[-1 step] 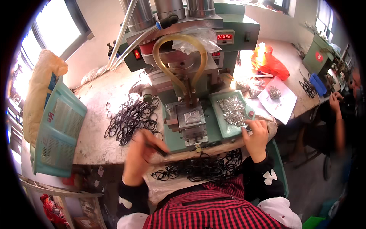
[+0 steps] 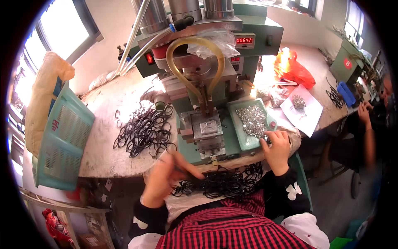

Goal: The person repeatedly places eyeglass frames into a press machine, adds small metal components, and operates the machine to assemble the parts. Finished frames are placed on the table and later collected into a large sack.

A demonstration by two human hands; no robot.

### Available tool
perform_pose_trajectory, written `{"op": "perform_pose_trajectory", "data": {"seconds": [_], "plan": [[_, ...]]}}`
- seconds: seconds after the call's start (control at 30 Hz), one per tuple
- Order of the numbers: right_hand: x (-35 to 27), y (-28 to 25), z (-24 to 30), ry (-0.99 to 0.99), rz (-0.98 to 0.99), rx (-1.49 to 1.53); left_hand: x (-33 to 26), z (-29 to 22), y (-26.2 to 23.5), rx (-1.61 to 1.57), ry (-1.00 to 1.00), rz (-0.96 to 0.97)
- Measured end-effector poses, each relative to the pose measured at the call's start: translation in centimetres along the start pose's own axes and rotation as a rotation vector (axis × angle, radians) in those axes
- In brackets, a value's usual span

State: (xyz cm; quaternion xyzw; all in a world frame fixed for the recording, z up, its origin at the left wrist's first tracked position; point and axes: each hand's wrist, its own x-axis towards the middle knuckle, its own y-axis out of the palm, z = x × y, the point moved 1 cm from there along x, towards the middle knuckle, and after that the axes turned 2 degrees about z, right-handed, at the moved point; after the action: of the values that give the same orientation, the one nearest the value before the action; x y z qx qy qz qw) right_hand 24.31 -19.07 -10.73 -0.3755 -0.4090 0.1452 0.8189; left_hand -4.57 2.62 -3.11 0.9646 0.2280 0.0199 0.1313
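The left hand (image 2: 166,178) sits just off the front edge of the workbench (image 2: 103,153), fingers pinched shut around what looks like a thin black elastic loop, though the hand is blurred and I cannot be sure of the hold. Below it a tangle of black loops (image 2: 224,182) lies in the lap. The right hand (image 2: 275,151) rests at the near corner of the green tray (image 2: 248,143), fingertips curled down among the small silver clips (image 2: 252,119); whether a clip is actually pinched I cannot tell.

Between the hands, at the front edge, stands the green press (image 2: 207,103) with its metal die block (image 2: 209,128). The worry, to my eye, is fingers lingering under that head if it drops. A loop seated crooked could crimp badly. The second pile of loops (image 2: 143,130), left of the press, might snag a sleeve and drag off the bench edge.
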Motion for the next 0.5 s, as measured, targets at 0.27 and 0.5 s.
{"op": "perform_pose_trajectory", "data": {"seconds": [0.27,0.5], "plan": [[3.5,3.1,1.2,-0.131,0.004,0.050,5.4,1.2,8.6,-0.378,-0.312,0.012],[6.4,2.9,0.9,-0.050,-0.052,0.207,6.4,1.1,6.9,-0.316,-0.441,0.111]]}}
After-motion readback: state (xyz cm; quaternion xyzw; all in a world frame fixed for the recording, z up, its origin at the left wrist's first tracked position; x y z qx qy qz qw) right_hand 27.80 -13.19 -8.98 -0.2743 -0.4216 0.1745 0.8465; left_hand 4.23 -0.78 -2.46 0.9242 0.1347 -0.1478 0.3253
